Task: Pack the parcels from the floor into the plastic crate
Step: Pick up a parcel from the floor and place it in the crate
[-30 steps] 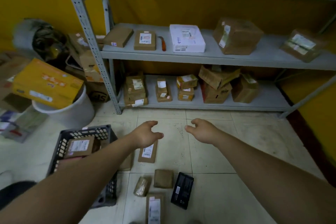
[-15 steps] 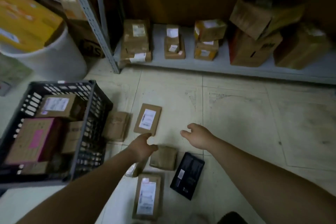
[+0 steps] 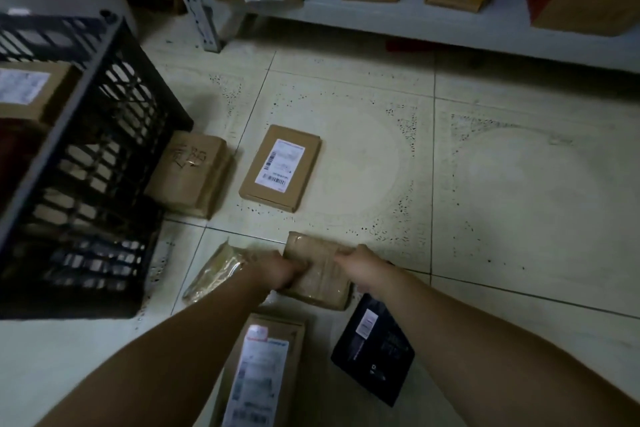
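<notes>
The parcel (image 3: pixel 317 265), untouched 0.5 s ago, is now gripped by the left hand (image 3: pixel 280 272) and right hand (image 3: pixel 358 267); lifting into the crate (image 3: pixel 86 163) is judged next.

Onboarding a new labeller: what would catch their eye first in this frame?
Both hands at bottom centre: the left hand and right hand grip a taped brown parcel from either side. The black plastic crate looms at the left with a cardboard box inside, and a flat labelled box lies mid-floor beyond the hands.
</notes>
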